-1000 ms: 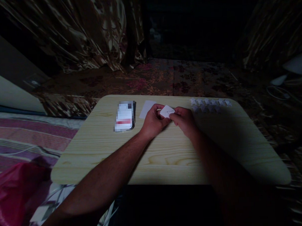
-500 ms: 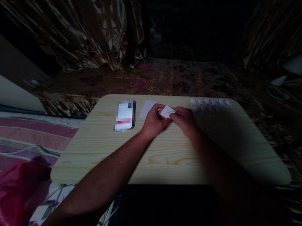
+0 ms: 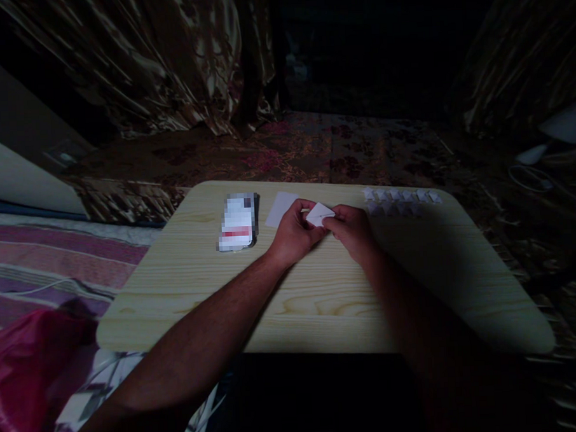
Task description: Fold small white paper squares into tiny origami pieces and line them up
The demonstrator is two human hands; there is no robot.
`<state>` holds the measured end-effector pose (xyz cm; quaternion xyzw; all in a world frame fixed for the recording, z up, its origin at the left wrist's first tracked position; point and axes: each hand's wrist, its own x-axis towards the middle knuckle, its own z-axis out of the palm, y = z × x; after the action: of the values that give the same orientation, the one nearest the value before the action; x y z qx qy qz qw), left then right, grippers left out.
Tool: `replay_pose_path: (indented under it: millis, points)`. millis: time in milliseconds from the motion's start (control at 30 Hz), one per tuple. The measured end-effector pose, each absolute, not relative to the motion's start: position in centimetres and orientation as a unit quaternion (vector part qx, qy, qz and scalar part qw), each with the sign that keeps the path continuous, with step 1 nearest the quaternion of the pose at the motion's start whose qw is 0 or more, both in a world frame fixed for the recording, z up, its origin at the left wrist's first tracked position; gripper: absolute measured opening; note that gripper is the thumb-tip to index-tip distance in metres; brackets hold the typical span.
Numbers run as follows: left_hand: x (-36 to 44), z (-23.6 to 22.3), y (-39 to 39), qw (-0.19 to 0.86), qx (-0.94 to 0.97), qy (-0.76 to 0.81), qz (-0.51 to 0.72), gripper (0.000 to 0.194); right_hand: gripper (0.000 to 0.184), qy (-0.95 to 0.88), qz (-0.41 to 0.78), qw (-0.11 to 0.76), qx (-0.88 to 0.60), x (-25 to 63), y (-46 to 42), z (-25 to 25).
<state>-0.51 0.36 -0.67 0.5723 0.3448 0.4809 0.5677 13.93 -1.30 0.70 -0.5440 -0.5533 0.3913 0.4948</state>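
Note:
A small white folded paper is held just over the far middle of the table, its visible face roughly diamond-shaped with a crease across it. My left hand is closed on its left side, and my right hand pinches its right lower edge with thumb and fingers. Flat on the table beyond my left hand lies a stack or sheet of white paper, partly covered by that hand. To the right, several small folded white paper pieces stand in two rows; the nearer row is dim.
The pale wood-grain table has rounded corners. A blurred-out phone-shaped object lies left of my hands. Left of the table are a striped bedspread and a pink bag. Curtains hang behind; a white cable is at right.
Both hands stay almost in place around the folded paper. The crease line on the paper's face looks slightly shifted; otherwise the scene is the same.

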Motion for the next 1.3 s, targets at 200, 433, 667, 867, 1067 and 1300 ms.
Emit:
replay_pose_path:
  millis: [200, 433, 667, 867, 1067, 1300]
  points:
    - [-0.44, -0.49, 0.20, 0.574, 0.570, 0.338, 0.482, 0.056, 0.011, -0.560, 0.384, 0.502, -0.536, 13.97, -1.24, 0.47]
    - [-0.39, -0.75, 0.30, 0.568, 0.580, 0.332, 0.480, 0.052, 0.012, -0.557, 0.377, 0.501, -0.545, 13.86, -1.31, 0.50]
    - [-0.43, -0.86, 0.28, 0.563, 0.588, 0.338, 0.473, 0.052, 0.011, -0.555, 0.381, 0.499, -0.546, 13.71, -1.43, 0.73]
    - [-0.48, -0.88, 0.18, 0.550, 0.598, 0.353, 0.464, 0.052, 0.009, -0.560, 0.365, 0.502, -0.548, 13.65, -1.44, 0.72]
    - [-0.43, -0.80, 0.24, 0.562, 0.585, 0.352, 0.466, 0.054, 0.014, -0.553, 0.376, 0.496, -0.554, 13.57, -1.31, 0.40]
    - [-0.39, -0.66, 0.14, 0.567, 0.584, 0.347, 0.465, 0.053, 0.013, -0.566, 0.365, 0.495, -0.549, 13.65, -1.29, 0.38]
